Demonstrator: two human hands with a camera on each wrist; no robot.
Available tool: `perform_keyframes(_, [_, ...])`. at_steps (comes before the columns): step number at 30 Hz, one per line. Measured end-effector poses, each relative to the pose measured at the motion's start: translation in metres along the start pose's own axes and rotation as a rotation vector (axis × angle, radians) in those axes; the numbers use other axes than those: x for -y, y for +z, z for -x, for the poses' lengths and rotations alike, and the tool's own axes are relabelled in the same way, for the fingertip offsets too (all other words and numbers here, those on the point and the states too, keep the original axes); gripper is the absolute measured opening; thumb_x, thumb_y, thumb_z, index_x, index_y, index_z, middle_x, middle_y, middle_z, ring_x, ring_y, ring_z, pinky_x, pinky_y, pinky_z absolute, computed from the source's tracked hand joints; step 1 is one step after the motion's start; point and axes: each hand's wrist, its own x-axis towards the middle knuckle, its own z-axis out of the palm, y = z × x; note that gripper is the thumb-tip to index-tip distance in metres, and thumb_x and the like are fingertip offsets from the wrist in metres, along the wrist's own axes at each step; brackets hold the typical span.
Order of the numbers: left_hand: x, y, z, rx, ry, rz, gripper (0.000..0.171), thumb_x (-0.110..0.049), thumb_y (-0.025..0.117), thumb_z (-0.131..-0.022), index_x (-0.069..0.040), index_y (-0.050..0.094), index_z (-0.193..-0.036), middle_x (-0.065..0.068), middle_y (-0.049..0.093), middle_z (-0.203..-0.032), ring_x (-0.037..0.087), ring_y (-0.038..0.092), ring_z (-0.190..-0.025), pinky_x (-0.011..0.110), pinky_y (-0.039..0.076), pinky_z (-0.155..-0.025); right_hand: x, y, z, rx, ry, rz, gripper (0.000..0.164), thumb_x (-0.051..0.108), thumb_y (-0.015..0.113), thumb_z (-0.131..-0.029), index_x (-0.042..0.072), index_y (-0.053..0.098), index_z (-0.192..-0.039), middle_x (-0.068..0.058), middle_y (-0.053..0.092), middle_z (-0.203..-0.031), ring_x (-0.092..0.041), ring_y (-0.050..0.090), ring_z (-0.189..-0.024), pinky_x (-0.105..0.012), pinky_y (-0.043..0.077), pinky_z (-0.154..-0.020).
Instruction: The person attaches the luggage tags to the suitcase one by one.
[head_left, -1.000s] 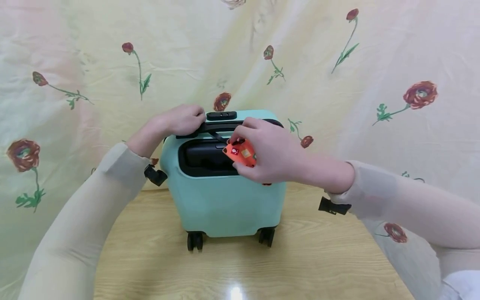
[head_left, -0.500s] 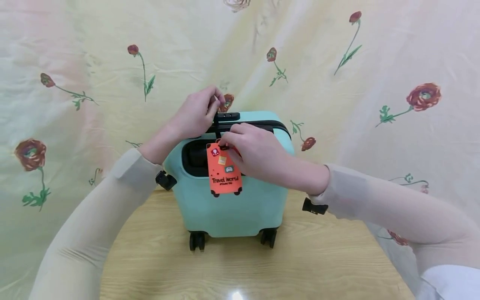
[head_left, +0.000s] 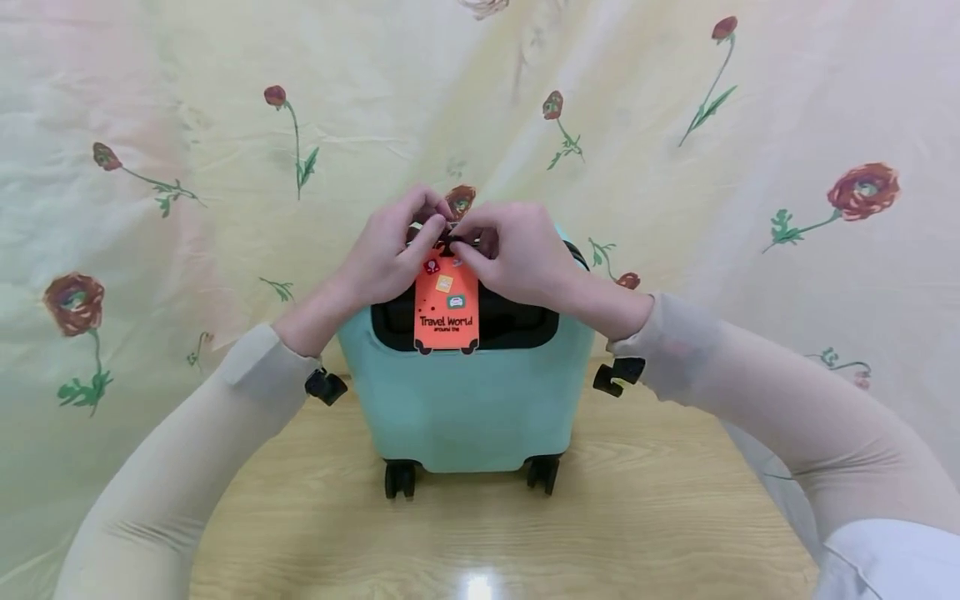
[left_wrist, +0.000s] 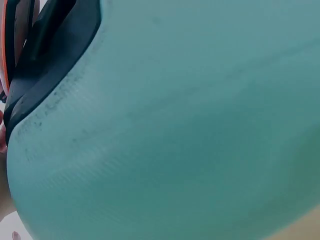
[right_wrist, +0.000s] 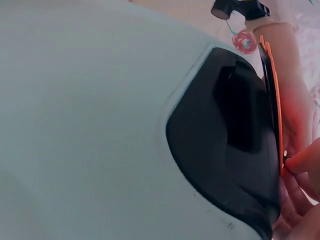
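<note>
An orange luggage tag (head_left: 447,310) printed "Travel World" hangs upright in front of the black recess (head_left: 517,321) of a mint-green suitcase (head_left: 472,408). At its top end, the black strap (head_left: 447,246) is pinched between the fingertips of my left hand (head_left: 382,250) and my right hand (head_left: 521,250). The two hands nearly meet there, above the suitcase's front, and hide most of the strap and the carry handle. The right wrist view catches the tag edge-on (right_wrist: 276,105), with fingers (right_wrist: 302,162) close at its end. Mint shell (left_wrist: 175,130) fills most of the left wrist view.
The suitcase stands on black wheels (head_left: 400,479) on a wood-grain tabletop (head_left: 480,533). A flower-printed cloth (head_left: 360,125) hangs behind it. Black camera mounts (head_left: 326,386) sit on both wrists.
My left hand has moved from the handle's left end to the strap. My right hand has swung the tag upright and risen to meet the left hand at its top.
</note>
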Motion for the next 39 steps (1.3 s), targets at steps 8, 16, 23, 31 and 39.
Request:
perform_keyframes(8, [0.003,0.001,0.009,-0.008,0.019,0.056,0.024,0.001,0.062,-0.098,0.005,0.059,-0.121,0.017,0.068,-0.117,0.024,0.069,-0.109,0.045,0.063,-0.099,-0.003,0.001,-0.003,-0.012,0.070,-0.052,0.012,0.013,0.074,-0.097,0.005,0.079,-0.104,-0.008,0.078,-0.084,-0.016,0.068,-0.067,-0.027,0.055,-0.066])
perform_keyframes(16, [0.007,0.005,0.010,-0.095,0.052,0.083,0.023,0.001,0.069,-0.095,0.005,0.064,-0.117,0.017,0.073,-0.112,0.022,0.073,-0.103,0.037,0.065,-0.095,-0.005,0.003,-0.005,-0.025,0.086,-0.119,0.015,0.007,0.070,-0.098,-0.002,0.063,-0.109,-0.012,0.079,-0.094,-0.019,0.073,-0.074,-0.025,0.055,-0.068])
perform_keyframes(23, [0.006,0.006,0.012,-0.146,0.011,0.117,0.016,0.000,0.076,-0.092,0.006,0.071,-0.106,0.017,0.076,-0.103,0.023,0.076,-0.097,0.030,0.065,-0.090,-0.006,0.003,-0.007,-0.019,0.099,-0.148,0.011,0.005,0.068,-0.099,0.000,0.062,-0.106,-0.012,0.074,-0.093,-0.018,0.071,-0.077,-0.025,0.057,-0.073])
perform_keyframes(31, [0.005,0.004,0.012,-0.129,-0.026,0.117,0.017,-0.001,0.078,-0.092,0.005,0.072,-0.106,0.017,0.075,-0.103,0.024,0.076,-0.097,0.034,0.065,-0.093,-0.006,0.004,-0.007,-0.008,0.121,-0.172,0.008,0.004,0.068,-0.098,0.000,0.065,-0.104,-0.012,0.073,-0.093,-0.019,0.069,-0.076,-0.025,0.057,-0.073])
perform_keyframes(39, [0.005,0.001,0.012,-0.100,-0.088,0.153,0.016,0.001,0.078,-0.091,0.007,0.072,-0.106,0.020,0.073,-0.104,0.026,0.074,-0.099,0.036,0.064,-0.097,-0.008,0.007,-0.007,0.002,0.121,-0.155,0.007,0.006,0.069,-0.099,0.001,0.069,-0.103,-0.012,0.075,-0.092,-0.018,0.069,-0.074,-0.026,0.057,-0.073])
